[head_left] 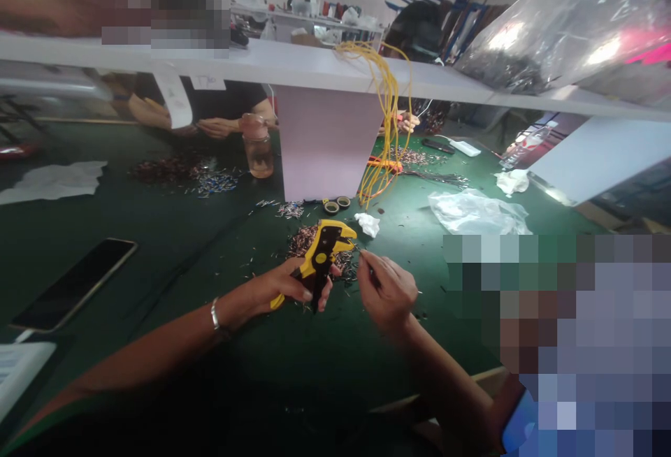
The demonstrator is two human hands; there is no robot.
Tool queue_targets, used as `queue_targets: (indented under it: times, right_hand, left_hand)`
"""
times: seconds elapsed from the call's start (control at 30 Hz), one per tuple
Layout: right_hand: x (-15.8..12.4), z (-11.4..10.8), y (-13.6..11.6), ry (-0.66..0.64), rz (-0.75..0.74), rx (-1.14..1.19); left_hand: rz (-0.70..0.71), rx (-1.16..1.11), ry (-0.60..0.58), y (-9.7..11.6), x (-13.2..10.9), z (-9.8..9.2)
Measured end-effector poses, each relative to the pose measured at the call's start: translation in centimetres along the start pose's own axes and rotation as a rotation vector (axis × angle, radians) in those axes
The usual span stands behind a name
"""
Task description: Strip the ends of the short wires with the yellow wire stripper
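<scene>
My left hand (304, 284) is wrapped round a yellow and black wire stripper (326, 251), whose jaws point up and to the right. Just right of the jaws, my right hand (386, 286) is closed in a pinch. A thin tip, apparently of a short wire (359, 253), shows at its fingertips, apart from the jaws; most of it is hidden by the fingers. Beneath and behind the stripper lies a pile of short copper-coloured and dark wire pieces (302, 240) on the dark green tabletop (210, 352).
Behind the pile are tape rolls (331, 208) and a crumpled tissue (368, 224). Yellow wires (388, 121) hang from the white shelf (314, 66). At left lies a phone (76, 284); a jar (258, 149) stands farther back. A plastic bag (479, 212) lies right. Other people sit across.
</scene>
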State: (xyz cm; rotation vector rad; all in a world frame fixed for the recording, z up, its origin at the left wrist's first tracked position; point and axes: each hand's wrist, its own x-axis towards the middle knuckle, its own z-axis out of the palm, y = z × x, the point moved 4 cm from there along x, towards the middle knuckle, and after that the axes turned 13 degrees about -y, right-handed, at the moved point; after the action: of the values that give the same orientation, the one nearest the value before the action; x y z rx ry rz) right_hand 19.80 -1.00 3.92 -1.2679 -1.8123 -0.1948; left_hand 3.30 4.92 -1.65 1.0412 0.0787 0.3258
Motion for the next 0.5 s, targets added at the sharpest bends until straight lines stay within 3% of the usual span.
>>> queue_targets:
  times: [0.2, 0.33, 0.5]
  right_hand:
    - [-0.1, 0.1, -0.1, -0.023, 0.025, 0.073]
    - [-0.5, 0.1, 0.9, -0.039, 0.220, 0.181]
    - [-0.9, 0.3, 2.2, -0.013, 0.444, 0.522]
  left_hand:
    - [0.002, 0.022, -0.022, 0.2, -0.2, 0.0]
    - [0.017, 0.003, -0.057, 0.3, -0.1, 0.0]
    - [0.016, -0.028, -0.090, 0.4, 0.0, 0.0]
